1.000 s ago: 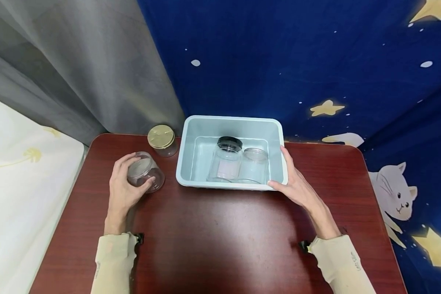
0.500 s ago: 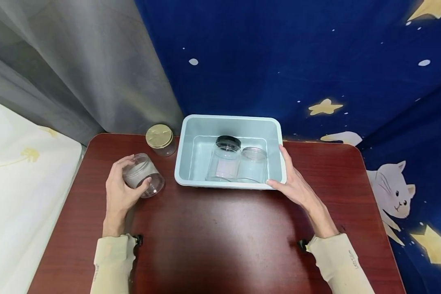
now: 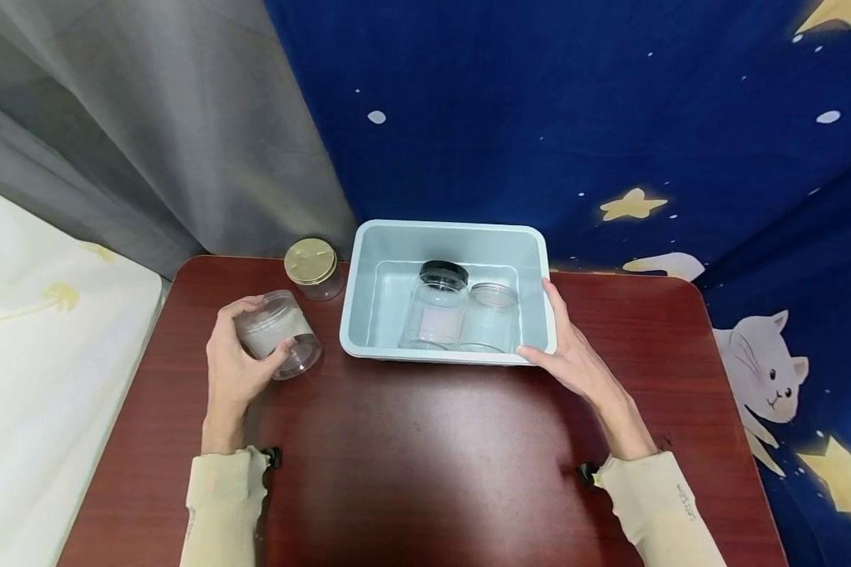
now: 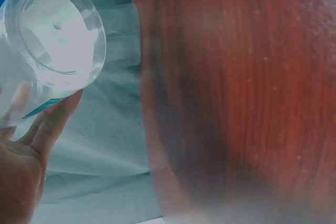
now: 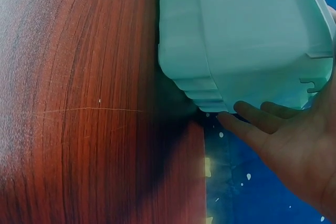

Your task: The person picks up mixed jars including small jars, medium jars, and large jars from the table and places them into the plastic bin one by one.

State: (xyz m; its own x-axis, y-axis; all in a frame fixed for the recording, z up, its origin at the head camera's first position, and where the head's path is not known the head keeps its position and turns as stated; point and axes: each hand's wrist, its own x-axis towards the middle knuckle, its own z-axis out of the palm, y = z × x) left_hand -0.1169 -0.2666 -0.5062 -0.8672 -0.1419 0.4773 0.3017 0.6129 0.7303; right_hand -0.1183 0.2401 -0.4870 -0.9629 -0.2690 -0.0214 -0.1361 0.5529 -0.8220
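Observation:
My left hand [image 3: 232,362] grips a clear jar [image 3: 294,339] with a pale label, thumb on the near side and fingers on the far side. The jar is tilted. In the left wrist view the round end of the jar [image 4: 60,35] faces the camera. At the right end of a light blue plastic bin [image 3: 440,357], my right hand [image 3: 574,362] holds the wall, with its thumb at the front rim. Its fingers [image 5: 257,119] lie against the bin's outside in the right wrist view. Two clear jars lie in the bin: a black-lidded jar [image 3: 436,319] and another jar [image 3: 495,319].
A jar with a gold lid [image 3: 312,264] stands upright left of the bin, near the table's back edge. The reddish-brown table [image 3: 411,465] meets a grey curtain [image 3: 163,134] and a blue curtain [image 3: 482,118] behind. White cloth [image 3: 35,339] hangs at the left.
My left hand has tilted the jar further, its top leaning left and its base swinging toward the front. The right hand and the bin stay in place.

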